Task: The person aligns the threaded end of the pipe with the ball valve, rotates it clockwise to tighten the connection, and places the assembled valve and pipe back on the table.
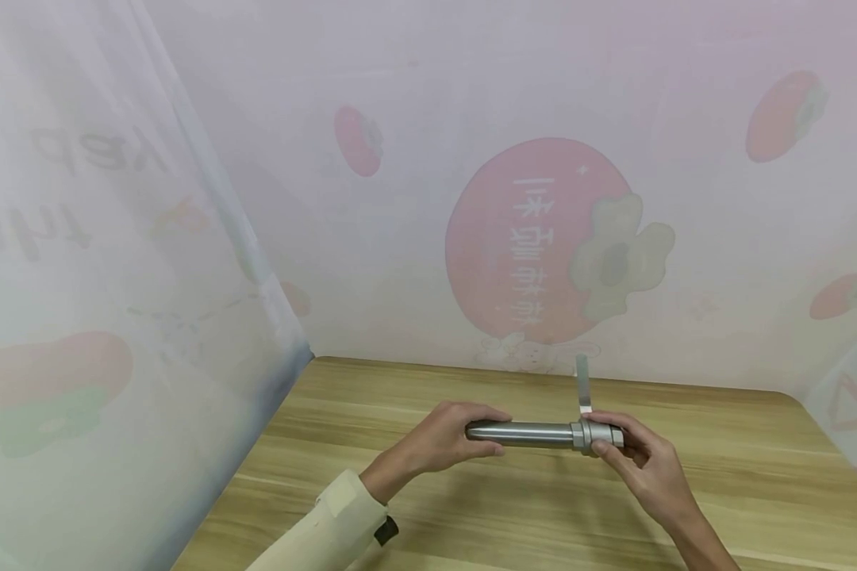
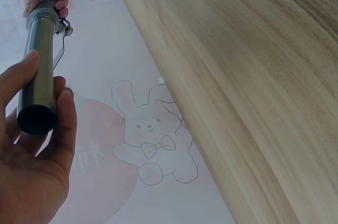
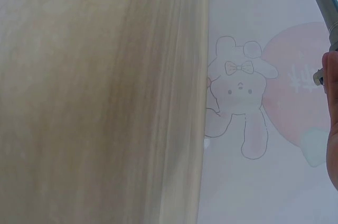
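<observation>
In the head view a smooth steel pipe lies level between the hands, above the wooden table. At its right end sits a metal ball valve, with a flat lever handle pointing away from the person. My left hand grips the pipe's left end, thumb and fingers on opposite sides. My right hand pinches the valve between thumb and index finger. Seen from the left wrist, the dark round end of the pipe faces the camera. In the right wrist view only part of the right hand shows.
The wooden table ends at a printed fabric sheet behind it. A second sheet hangs along the left side. A small black object shows under the left sleeve.
</observation>
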Tool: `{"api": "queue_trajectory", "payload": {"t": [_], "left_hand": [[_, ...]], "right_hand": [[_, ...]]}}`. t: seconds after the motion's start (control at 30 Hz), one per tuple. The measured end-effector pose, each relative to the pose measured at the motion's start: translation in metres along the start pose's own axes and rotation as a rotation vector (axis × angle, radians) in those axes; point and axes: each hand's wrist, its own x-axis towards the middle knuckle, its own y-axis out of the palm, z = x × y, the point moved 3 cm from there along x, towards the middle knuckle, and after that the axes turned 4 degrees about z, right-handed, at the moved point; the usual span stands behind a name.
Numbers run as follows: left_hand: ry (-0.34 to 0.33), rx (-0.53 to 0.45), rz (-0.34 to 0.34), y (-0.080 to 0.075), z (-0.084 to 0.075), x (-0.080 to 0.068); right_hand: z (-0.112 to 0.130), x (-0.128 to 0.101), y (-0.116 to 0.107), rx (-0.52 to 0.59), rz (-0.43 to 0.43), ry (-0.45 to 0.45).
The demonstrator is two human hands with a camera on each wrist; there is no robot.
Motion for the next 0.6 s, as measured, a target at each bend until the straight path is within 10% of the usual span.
{"api": "queue_trajectory", "payload": {"t": [0.6], "left_hand": [[-0.006,-0.053,0.010,-0.0010,-0.0016,-0.0010]], "right_hand": [[-0.0004,-0.0001,-0.0001,0.003,-0.002,0.001]]}}
